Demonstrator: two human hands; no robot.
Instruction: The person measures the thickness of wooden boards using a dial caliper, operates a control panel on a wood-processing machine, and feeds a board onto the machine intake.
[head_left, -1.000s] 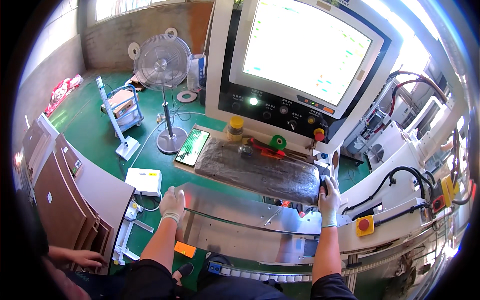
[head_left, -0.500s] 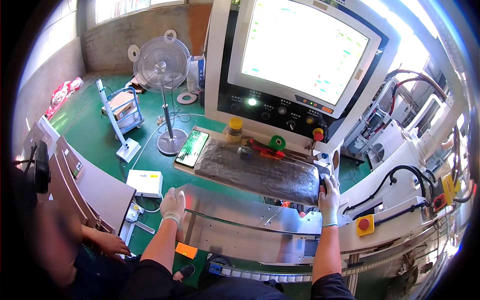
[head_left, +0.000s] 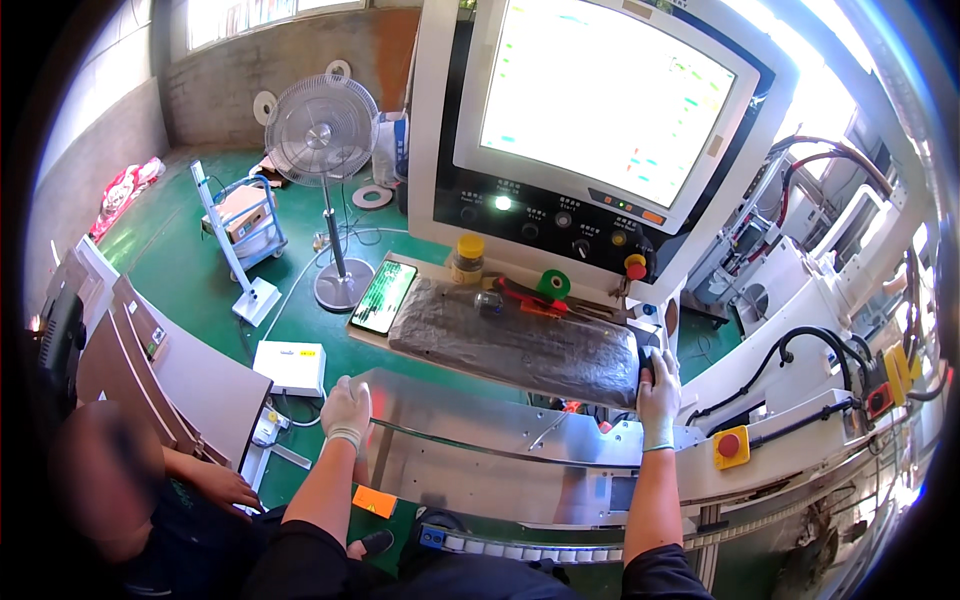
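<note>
My right hand (head_left: 658,400), in a thin whitish glove, is closed on a small black computer mouse (head_left: 645,358), partly hidden by the fingers. The mouse is at the right end of a shelf whose long dark pad is covered in wrinkled clear plastic (head_left: 520,345). My left hand (head_left: 346,408), gloved the same way, is beside the left end of a shiny metal machine bed (head_left: 460,420). Its fingers are loosely bent and slightly apart, with nothing visible in them. Above the shelf stands a control cabinet with a bright screen (head_left: 610,95).
On the shelf lie a phone (head_left: 384,297), a yellow-lidded jar (head_left: 467,260), a green tape roll (head_left: 554,285) and red-handled pliers (head_left: 525,297). A red stop button (head_left: 729,446) sits at right. Another person's hand (head_left: 222,488) is at lower left, near brown panels (head_left: 135,370). A fan (head_left: 322,130) stands behind.
My hands stay nearly where they were. At the left, the other person's head and the dark device beside it have shifted slightly. The view has moved very little.
</note>
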